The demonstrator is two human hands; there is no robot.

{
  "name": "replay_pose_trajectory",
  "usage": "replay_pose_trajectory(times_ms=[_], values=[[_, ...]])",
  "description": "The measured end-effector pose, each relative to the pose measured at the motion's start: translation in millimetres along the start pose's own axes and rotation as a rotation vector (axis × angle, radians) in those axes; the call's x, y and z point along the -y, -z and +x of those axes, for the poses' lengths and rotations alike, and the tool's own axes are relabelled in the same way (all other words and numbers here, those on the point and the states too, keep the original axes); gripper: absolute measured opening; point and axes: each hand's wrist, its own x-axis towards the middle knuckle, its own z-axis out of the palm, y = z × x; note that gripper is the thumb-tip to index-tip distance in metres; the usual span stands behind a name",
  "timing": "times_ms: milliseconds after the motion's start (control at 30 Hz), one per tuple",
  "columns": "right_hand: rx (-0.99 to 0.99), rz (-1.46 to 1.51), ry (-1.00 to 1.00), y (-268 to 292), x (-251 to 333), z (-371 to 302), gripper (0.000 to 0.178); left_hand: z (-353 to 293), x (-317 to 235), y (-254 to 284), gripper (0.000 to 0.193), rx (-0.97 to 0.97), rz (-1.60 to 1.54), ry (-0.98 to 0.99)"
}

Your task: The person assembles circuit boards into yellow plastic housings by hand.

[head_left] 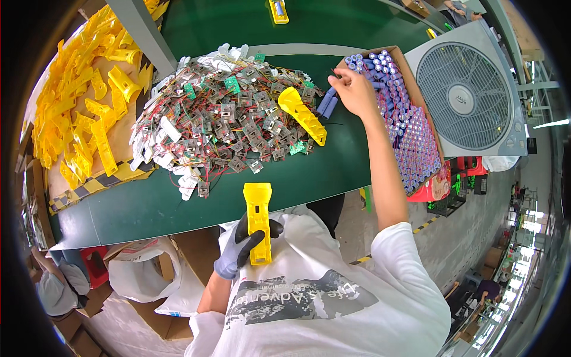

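Note:
My left hand (237,249), in a grey and black glove, is closed round a yellow plastic housing (258,217) held upright in front of my shirt. It looks like a torch shell with a small dark slot. My bare right hand (358,94) reaches to the near left edge of a carton of blue cylindrical batteries (395,98). Its fingers are pinched together, and what they hold is too small to make out. Just below those fingertips lie a few loose blue batteries (328,102). Another yellow housing (302,116) rests on a heap of small wired circuit boards (238,119).
The green table (131,208) carries the heap. Many yellow housings (77,131) fill a tray at the left, edged with striped tape (89,190). A grey box fan (464,95) stands beyond the carton. White bags (143,271) and cardboard boxes sit under the table's left side.

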Motion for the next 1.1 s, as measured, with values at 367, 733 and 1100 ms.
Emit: replay_pose_trajectory(times_ms=[367,733,1100], values=[[-0.320,-0.082,0.456,20.1,43.9,-17.0,0.013,8.0,-2.6,16.4,0.060,-0.207,-0.047,-0.223],[-0.216,1.766,0.245,58.3,50.9,-59.1,0.011,28.3,3.8,28.1,0.046,-0.216,-0.167,-0.308],[0.026,1.392,-0.143,-23.8,5.6,-139.7,0.018,9.4,-12.0,25.6,0.059,-0.949,0.123,-0.742]])
